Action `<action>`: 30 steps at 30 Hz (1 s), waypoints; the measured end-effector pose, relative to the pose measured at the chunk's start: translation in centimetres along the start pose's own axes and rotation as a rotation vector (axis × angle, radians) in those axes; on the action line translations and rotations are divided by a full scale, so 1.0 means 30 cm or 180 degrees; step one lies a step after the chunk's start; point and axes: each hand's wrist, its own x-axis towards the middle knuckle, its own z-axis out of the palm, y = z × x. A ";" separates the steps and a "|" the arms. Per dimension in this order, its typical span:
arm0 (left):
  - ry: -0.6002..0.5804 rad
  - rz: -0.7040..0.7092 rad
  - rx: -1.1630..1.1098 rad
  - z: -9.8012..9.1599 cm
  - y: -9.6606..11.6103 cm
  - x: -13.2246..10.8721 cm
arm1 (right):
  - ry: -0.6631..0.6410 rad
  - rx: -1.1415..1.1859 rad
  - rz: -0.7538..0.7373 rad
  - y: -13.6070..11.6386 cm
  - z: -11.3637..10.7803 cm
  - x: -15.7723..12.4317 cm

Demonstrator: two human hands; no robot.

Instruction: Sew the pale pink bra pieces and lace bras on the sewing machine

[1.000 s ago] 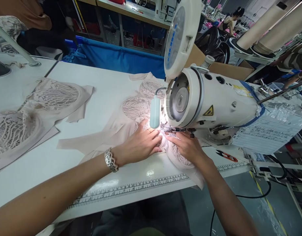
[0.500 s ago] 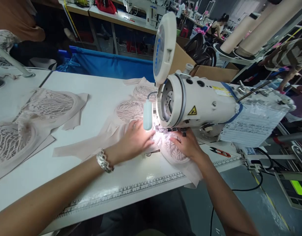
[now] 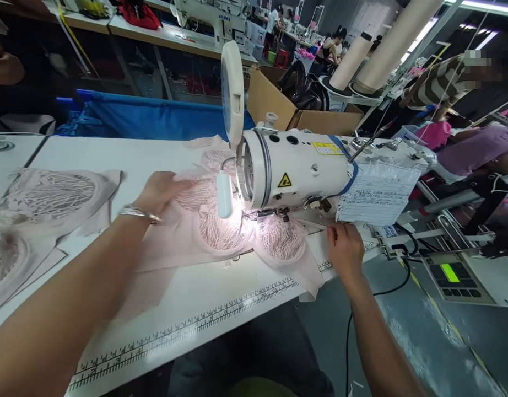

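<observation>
A pale pink lace bra [image 3: 281, 242] lies under the sewing machine head [image 3: 295, 171], one cup on each side of the lit needle area. My left hand [image 3: 161, 193] reaches over another lace piece [image 3: 196, 194] just behind it; motion blurs the fingers, so their grip is unclear. Near the front edge, right of the bra, my right hand [image 3: 347, 248] rests on the table with curled fingers. It covers the spot where orange-handled thread snips lay, and the snips are hidden. A small lamp [image 3: 224, 196] hangs beside the needle area.
More lace bras [image 3: 59, 193] lie on the left of the white table [image 3: 150, 149]. A ruler strip [image 3: 196, 328] runs along its front edge. Behind stand a blue cloth bin [image 3: 155, 116] and a cardboard box [image 3: 266, 94]. A control panel [image 3: 456, 278] is at right.
My left hand has left the needle area and moved left and back. My right hand has come off the bra to the right, over the snips. The view has shifted right.
</observation>
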 end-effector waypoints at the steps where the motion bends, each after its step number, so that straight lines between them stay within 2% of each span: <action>1: 0.0152 -0.0199 -0.0224 -0.010 0.030 -0.014 | -0.0001 0.0029 -0.0081 0.039 -0.006 -0.048; 3: 0.0450 -0.0377 -0.0793 -0.036 0.101 -0.052 | -0.0064 0.0099 -0.0245 0.109 -0.004 -0.116; 4: 0.0546 -0.0257 -0.1153 -0.049 0.137 -0.077 | -0.0106 0.0125 -0.0317 0.137 -0.001 -0.135; 6: 0.0588 0.0326 -0.1617 -0.075 0.199 -0.133 | -0.0181 0.0144 -0.0433 0.178 0.003 -0.152; 8: 0.0578 0.0866 -0.1698 -0.098 0.233 -0.184 | -0.0222 0.0174 -0.0535 0.201 -0.005 -0.150; 11: 0.0565 0.1161 -0.1562 -0.128 0.231 -0.224 | -0.0237 0.0344 -0.0673 0.206 -0.039 -0.142; 14: 0.0491 0.1155 -0.1707 -0.160 0.198 -0.220 | -0.0046 0.0731 -0.0511 0.134 -0.076 -0.142; 16: 0.0424 0.1093 -0.1820 -0.183 0.179 -0.208 | 0.0086 0.1251 -0.0091 0.011 -0.095 -0.143; 18: 0.0422 0.1057 -0.1843 -0.203 0.168 -0.198 | -0.0188 0.2210 0.0305 -0.176 -0.115 -0.141; 20: 0.0464 0.1058 -0.1809 -0.216 0.164 -0.193 | -0.1121 0.3449 0.0398 -0.400 -0.135 -0.124; 22: 0.0513 0.1048 -0.1771 -0.220 0.162 -0.192 | -0.2395 0.4674 0.0474 -0.620 -0.147 -0.081; 23: 0.0550 0.1036 -0.1770 -0.221 0.161 -0.192 | -0.2984 0.5284 0.0694 -0.716 -0.148 -0.049; 24: 0.0597 0.1018 -0.1792 -0.220 0.160 -0.193 | -0.3435 0.5842 0.0969 -0.800 -0.145 -0.011; 26: 0.0676 0.0968 -0.1899 -0.219 0.159 -0.193 | -0.4072 0.6644 0.1441 -0.926 -0.131 0.073; 27: 0.0702 0.0937 -0.1958 -0.218 0.159 -0.194 | -0.4194 0.6944 0.1673 -0.968 -0.122 0.115; 30: 0.0721 0.0834 -0.2072 -0.216 0.164 -0.197 | -0.3645 0.7884 0.2195 -1.037 -0.098 0.217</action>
